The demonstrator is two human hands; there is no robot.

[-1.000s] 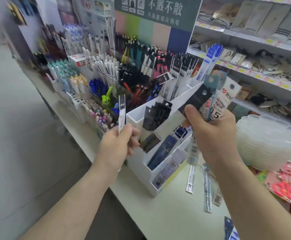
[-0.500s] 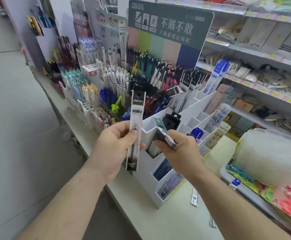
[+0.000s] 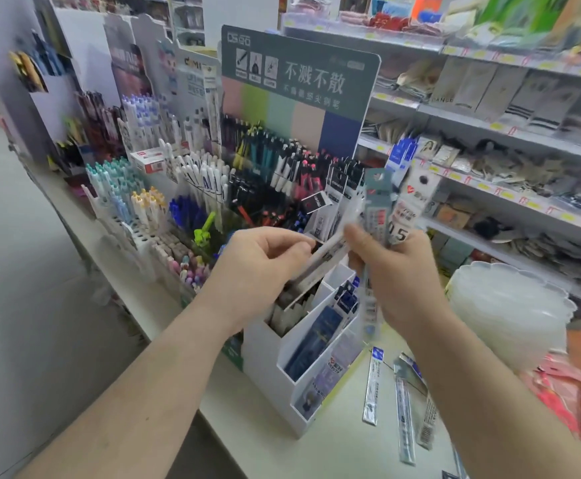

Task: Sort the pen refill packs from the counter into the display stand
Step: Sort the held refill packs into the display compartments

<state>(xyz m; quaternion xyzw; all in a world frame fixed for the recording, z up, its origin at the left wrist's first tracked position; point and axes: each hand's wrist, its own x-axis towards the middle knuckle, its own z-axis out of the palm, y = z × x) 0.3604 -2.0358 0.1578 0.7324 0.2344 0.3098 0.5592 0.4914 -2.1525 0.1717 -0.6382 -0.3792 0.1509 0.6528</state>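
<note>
The white tiered display stand [image 3: 268, 354] sits on the counter in front of me, its slots holding refill packs. My left hand [image 3: 258, 267] pinches one long pale refill pack [image 3: 320, 262], tilted over the stand's upper slots. My right hand [image 3: 393, 271] grips a bunch of refill packs [image 3: 386, 216] upright, to the right of the stand's top. Three loose refill packs [image 3: 403, 402] lie on the counter to the right of the stand.
Behind the stand are crowded pen displays [image 3: 213, 188] and a green sign board [image 3: 299, 81]. Shelves of goods [image 3: 507, 160] run along the right. A stack of clear plastic trays [image 3: 510, 309] stands at the right of the counter [image 3: 334, 454].
My left hand has lowered its pack from upright to tilted over the stand. My right hand has risen from the stand's slots, again holding the bunch upright. The view has tilted.
</note>
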